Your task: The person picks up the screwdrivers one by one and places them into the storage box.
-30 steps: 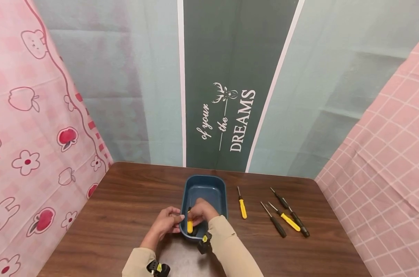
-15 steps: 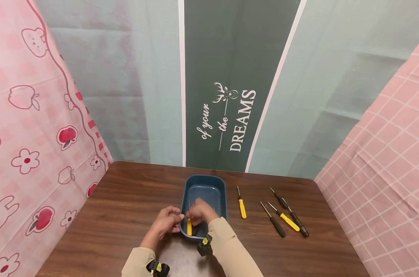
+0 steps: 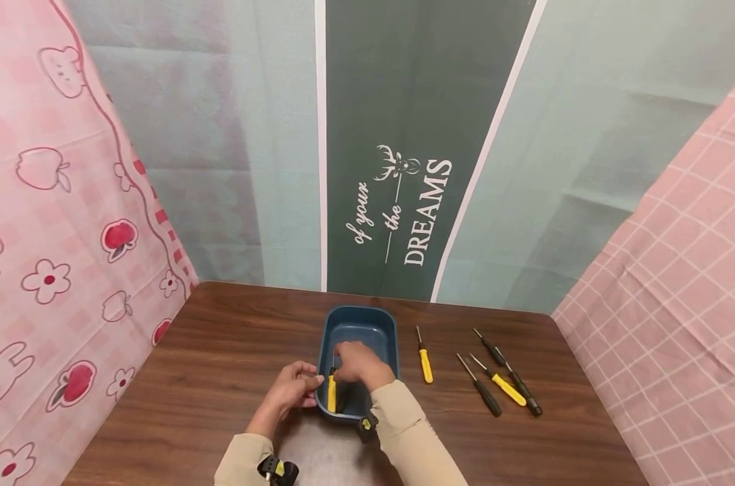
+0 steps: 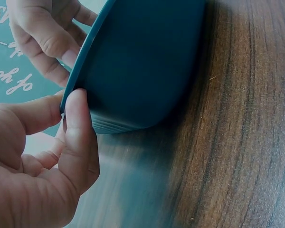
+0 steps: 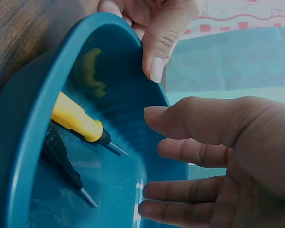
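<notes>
A blue tray (image 3: pixel 360 317) stands on the table. My left hand (image 3: pixel 293 388) pinches its left rim between thumb and fingers, as the left wrist view shows from outside. Inside the tray lie a yellow-handled screwdriver (image 5: pixel 78 118) along the left wall and a black-handled screwdriver (image 5: pixel 61 154) beside it, both with metal shafts. My right hand (image 5: pixel 228 161) is over the tray, its fingers extended and apart from both screwdrivers, with nothing between them. In the head view this hand (image 3: pixel 360 363) covers part of the tray floor.
Right of the tray, another yellow-handled screwdriver (image 3: pixel 426 364) lies on the wooden table (image 3: pixel 233 337). Farther right is a loose group with a black-handled screwdriver (image 3: pixel 485 397), a yellow-handled one (image 3: pixel 508 389) and dark ones (image 3: pixel 528 395). Curtains hang behind and on both sides.
My right hand has let go of the yellow-handled screwdriver, which now lies in the tray, and has lifted slightly away to the right. My left hand stays at the rim.
</notes>
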Demonstrator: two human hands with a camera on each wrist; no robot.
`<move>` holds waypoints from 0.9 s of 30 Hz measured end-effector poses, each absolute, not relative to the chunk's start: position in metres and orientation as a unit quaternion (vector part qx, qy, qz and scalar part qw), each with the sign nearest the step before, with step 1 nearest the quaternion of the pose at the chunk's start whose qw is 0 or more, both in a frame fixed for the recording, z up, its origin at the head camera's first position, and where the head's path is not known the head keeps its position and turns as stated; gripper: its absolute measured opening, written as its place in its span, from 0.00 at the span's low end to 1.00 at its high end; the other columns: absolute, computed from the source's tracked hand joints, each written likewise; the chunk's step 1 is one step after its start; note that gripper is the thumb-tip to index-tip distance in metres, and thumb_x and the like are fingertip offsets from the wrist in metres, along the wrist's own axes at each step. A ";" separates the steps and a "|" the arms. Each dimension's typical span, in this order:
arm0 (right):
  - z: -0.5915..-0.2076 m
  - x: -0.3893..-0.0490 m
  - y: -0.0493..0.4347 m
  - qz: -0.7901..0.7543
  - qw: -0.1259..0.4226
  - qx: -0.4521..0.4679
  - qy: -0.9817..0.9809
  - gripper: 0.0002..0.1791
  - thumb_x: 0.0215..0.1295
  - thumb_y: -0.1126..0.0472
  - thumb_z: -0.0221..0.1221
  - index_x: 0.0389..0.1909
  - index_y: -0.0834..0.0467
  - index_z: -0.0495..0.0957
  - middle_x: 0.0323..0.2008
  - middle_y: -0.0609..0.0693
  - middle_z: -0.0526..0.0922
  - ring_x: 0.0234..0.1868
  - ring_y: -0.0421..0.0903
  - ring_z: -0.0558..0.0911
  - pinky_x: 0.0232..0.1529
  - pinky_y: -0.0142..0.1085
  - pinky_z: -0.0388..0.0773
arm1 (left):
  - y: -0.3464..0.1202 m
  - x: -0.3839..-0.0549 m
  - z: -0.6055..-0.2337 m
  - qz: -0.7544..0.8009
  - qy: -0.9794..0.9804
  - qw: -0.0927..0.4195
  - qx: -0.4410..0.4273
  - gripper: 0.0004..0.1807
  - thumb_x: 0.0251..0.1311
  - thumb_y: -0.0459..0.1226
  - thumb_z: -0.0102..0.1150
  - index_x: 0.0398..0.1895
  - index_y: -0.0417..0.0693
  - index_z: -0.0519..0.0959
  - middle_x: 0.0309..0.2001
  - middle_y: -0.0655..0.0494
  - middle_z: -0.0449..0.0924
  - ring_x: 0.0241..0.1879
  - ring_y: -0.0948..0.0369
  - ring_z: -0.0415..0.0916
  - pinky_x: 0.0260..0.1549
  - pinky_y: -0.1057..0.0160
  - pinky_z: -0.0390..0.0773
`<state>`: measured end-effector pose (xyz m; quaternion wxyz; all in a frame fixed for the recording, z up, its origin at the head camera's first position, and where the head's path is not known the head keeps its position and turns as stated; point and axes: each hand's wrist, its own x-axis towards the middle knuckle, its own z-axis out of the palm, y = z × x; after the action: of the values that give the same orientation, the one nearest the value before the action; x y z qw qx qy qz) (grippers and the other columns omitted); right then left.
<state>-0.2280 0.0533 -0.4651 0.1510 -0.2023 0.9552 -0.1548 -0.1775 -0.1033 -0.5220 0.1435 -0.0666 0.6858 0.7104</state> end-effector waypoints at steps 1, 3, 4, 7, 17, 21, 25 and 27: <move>-0.465 -0.228 0.054 -0.151 0.154 -0.203 0.955 0.25 0.47 0.58 0.69 0.48 0.61 0.78 0.40 0.52 0.80 0.38 0.47 0.77 0.40 0.39 0.76 | -0.103 -0.177 -0.522 0.711 0.685 0.144 -0.067 0.17 0.58 0.29 0.58 0.46 0.28 0.65 0.26 0.49 0.70 0.22 0.60 0.69 0.20 0.63 0.79; -0.462 -0.227 0.057 -0.149 0.157 -0.203 0.955 0.25 0.48 0.58 0.69 0.49 0.61 0.77 0.41 0.53 0.80 0.39 0.47 0.77 0.41 0.39 0.76 | -0.103 -0.178 -0.523 0.712 0.685 0.143 -0.067 0.16 0.57 0.28 0.57 0.45 0.28 0.65 0.26 0.50 0.70 0.21 0.60 0.69 0.19 0.63 0.79; -0.461 -0.226 0.059 -0.150 0.156 -0.204 0.955 0.25 0.48 0.58 0.69 0.48 0.61 0.77 0.41 0.53 0.80 0.39 0.48 0.77 0.41 0.40 0.76 | -0.102 -0.178 -0.523 0.712 0.685 0.142 -0.067 0.16 0.57 0.28 0.57 0.45 0.28 0.65 0.26 0.50 0.70 0.21 0.60 0.69 0.19 0.63 0.79; -0.456 -0.225 0.065 -0.154 0.154 -0.204 0.955 0.25 0.49 0.59 0.68 0.49 0.61 0.77 0.43 0.53 0.80 0.43 0.49 0.77 0.42 0.40 0.76 | -0.102 -0.178 -0.523 0.711 0.685 0.141 -0.067 0.16 0.57 0.28 0.57 0.45 0.28 0.65 0.25 0.50 0.69 0.21 0.60 0.68 0.19 0.63 0.79; -0.448 -0.223 0.090 -0.181 0.141 -0.214 0.949 0.25 0.51 0.60 0.67 0.50 0.63 0.76 0.46 0.57 0.79 0.45 0.51 0.77 0.44 0.43 0.76 | -0.104 -0.178 -0.523 0.713 0.684 0.139 -0.063 0.17 0.57 0.28 0.57 0.46 0.27 0.64 0.26 0.49 0.69 0.21 0.60 0.68 0.19 0.64 0.79; -0.449 -0.224 0.101 -0.193 0.134 -0.213 0.948 0.25 0.51 0.59 0.67 0.50 0.63 0.76 0.46 0.58 0.79 0.44 0.51 0.77 0.42 0.44 0.77 | -0.103 -0.178 -0.523 0.710 0.687 0.141 -0.063 0.17 0.58 0.28 0.57 0.46 0.28 0.65 0.27 0.48 0.69 0.22 0.59 0.68 0.20 0.62 0.79; -0.447 -0.226 0.113 -0.207 0.131 -0.206 0.948 0.25 0.50 0.61 0.67 0.51 0.64 0.75 0.47 0.60 0.78 0.45 0.53 0.77 0.44 0.46 0.76 | -0.102 -0.179 -0.524 0.709 0.689 0.141 -0.061 0.16 0.58 0.28 0.57 0.45 0.28 0.65 0.27 0.47 0.70 0.22 0.59 0.69 0.20 0.62 0.79; -0.446 -0.226 0.119 -0.207 0.125 -0.205 0.948 0.26 0.49 0.61 0.67 0.51 0.64 0.76 0.47 0.59 0.78 0.47 0.54 0.76 0.46 0.47 0.75 | -0.102 -0.179 -0.524 0.709 0.688 0.141 -0.062 0.16 0.58 0.28 0.57 0.45 0.28 0.65 0.27 0.47 0.71 0.21 0.59 0.69 0.19 0.62 0.79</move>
<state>-0.2265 0.1188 -0.4459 0.1249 -0.2049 0.9484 -0.2072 -0.1785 -0.1023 -0.5240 0.1411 -0.0616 0.6880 0.7092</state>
